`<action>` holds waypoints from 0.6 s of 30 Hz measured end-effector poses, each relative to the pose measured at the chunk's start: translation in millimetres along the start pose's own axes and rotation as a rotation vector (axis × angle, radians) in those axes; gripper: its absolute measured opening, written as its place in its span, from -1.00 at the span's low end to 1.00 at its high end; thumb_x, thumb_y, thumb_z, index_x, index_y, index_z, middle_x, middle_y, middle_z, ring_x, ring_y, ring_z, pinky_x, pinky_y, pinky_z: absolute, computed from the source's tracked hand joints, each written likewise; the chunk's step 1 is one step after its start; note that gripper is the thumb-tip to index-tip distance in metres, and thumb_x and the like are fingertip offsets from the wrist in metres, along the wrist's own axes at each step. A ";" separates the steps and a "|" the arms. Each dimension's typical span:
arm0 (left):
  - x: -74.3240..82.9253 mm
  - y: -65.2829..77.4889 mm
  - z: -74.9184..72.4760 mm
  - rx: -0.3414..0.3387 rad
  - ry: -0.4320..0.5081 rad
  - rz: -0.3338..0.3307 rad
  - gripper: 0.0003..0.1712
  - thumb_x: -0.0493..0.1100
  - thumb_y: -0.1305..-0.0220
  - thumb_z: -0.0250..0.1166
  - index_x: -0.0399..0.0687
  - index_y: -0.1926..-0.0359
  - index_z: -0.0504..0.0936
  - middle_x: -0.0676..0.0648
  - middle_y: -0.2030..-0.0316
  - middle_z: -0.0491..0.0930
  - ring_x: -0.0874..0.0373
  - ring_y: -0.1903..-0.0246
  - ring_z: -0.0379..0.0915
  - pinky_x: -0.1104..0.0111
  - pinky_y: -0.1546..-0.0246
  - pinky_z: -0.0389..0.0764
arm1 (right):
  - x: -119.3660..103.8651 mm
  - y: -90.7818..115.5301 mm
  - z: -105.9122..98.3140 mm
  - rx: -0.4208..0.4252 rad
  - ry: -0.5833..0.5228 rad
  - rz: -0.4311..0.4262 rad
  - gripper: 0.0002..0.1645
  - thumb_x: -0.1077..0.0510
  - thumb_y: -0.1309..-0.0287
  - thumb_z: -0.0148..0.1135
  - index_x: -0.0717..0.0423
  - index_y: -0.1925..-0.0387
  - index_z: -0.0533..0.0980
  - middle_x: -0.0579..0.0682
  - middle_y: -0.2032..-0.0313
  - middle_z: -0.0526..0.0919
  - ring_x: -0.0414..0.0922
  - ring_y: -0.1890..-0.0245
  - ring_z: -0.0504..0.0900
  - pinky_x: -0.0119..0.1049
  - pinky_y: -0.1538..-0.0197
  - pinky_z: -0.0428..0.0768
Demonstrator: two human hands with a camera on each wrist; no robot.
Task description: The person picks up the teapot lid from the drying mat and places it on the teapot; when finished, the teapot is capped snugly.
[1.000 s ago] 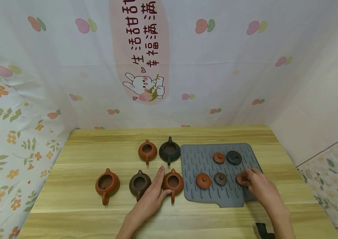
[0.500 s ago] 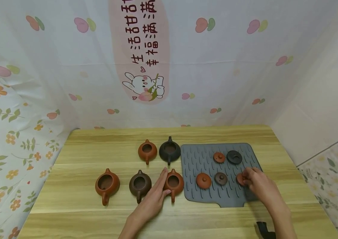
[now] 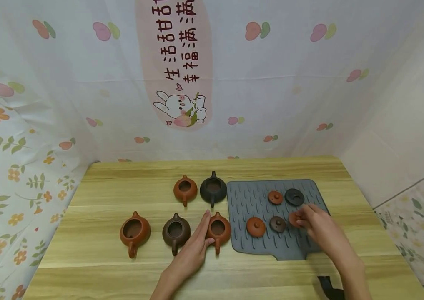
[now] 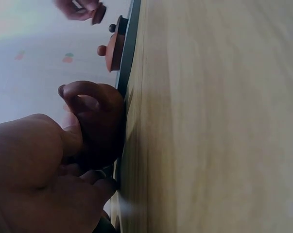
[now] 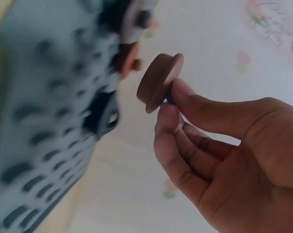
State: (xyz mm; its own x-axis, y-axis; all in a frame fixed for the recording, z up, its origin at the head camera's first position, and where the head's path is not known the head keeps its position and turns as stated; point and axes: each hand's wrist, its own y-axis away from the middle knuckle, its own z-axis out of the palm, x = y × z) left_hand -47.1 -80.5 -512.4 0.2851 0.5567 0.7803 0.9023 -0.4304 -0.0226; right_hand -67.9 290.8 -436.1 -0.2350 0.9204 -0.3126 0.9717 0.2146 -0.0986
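Note:
My right hand [image 3: 320,227] pinches the knob of a reddish-brown teapot lid [image 5: 158,82] between thumb and fingers. In the right wrist view that lid is raised off the grey ridged mat [image 3: 242,246], its underside facing away from the hand. With thumb by the handle and fingers along its left side, my left hand [image 3: 193,246] holds a lidless orange-brown teapot [image 3: 224,229] on the table. Still lying on the mat are an orange lid [image 3: 255,227], a dark brown lid [image 3: 277,224], a small orange lid [image 3: 275,197] and a black lid [image 3: 294,197].
A dark brown teapot [image 3: 176,231] stands just left of my left hand, and an orange teapot [image 3: 135,231] farther left. Behind them are a small orange teapot [image 3: 185,188] and a black teapot [image 3: 213,188]. A black curved object [image 3: 329,288] lies by my right forearm.
My right hand has lifted the reddish-brown lid and moved it a little left, towards the dark brown lid. The left hand stays at the orange-brown teapot, having shifted slightly.

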 end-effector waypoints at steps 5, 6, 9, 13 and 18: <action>-1.1 0.4 0.8 0.006 -0.011 -0.001 -0.16 -0.24 -0.71 0.14 -0.30 -0.77 -0.06 -0.33 -0.75 -0.04 -0.26 -0.67 0.11 -0.15 -0.51 0.40 | -28.2 -5.9 -5.8 -0.012 0.010 -0.077 -0.78 0.34 -0.31 0.51 0.07 0.24 0.58 -0.11 0.31 0.51 -0.23 0.43 0.43 -0.27 0.44 0.45; -1.6 0.6 0.7 0.009 -0.015 0.002 -0.16 -0.24 -0.71 0.14 -0.30 -0.77 -0.06 -0.33 -0.75 -0.03 -0.26 -0.67 0.11 -0.15 -0.51 0.41 | -33.8 -7.5 -5.5 -0.014 0.013 -0.096 -0.78 0.33 -0.30 0.52 0.07 0.24 0.59 -0.13 0.31 0.51 -0.26 0.44 0.41 -0.30 0.45 0.43; -3.0 1.0 0.6 0.012 -0.016 0.015 -0.16 -0.23 -0.71 0.13 -0.31 -0.77 -0.06 -0.35 -0.74 -0.03 -0.28 -0.66 0.11 -0.16 -0.51 0.41 | -49.4 -11.4 -3.4 -0.027 0.006 -0.156 -0.77 0.34 -0.28 0.55 0.07 0.21 0.62 -0.14 0.27 0.54 -0.31 0.45 0.40 -0.36 0.47 0.40; -3.8 0.8 1.2 0.001 -0.010 0.015 -0.16 -0.21 -0.73 0.11 -0.29 -0.78 -0.08 -0.34 -0.75 -0.05 -0.27 -0.68 0.08 -0.15 -0.53 0.39 | -64.2 -15.4 0.5 -0.029 -0.010 -0.225 -0.74 0.34 -0.23 0.59 0.06 0.18 0.64 -0.14 0.23 0.59 -0.34 0.43 0.40 -0.39 0.45 0.40; -2.5 0.6 1.8 -0.005 -0.002 0.001 -0.17 -0.21 -0.74 0.11 -0.27 -0.78 -0.08 -0.31 -0.76 -0.07 -0.23 -0.70 0.04 -0.14 -0.55 0.36 | -75.3 -19.4 2.8 -0.037 -0.029 -0.265 -0.73 0.32 -0.23 0.59 0.02 0.21 0.62 -0.18 0.28 0.51 -0.36 0.45 0.33 -0.41 0.45 0.37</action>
State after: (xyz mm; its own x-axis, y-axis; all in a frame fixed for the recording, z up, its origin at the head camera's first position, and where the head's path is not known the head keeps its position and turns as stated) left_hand -46.7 -80.8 -515.4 0.2866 0.5573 0.7793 0.9004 -0.4346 -0.0203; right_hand -69.2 216.4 -413.3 -0.4814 0.8209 -0.3072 0.8762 0.4591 -0.1464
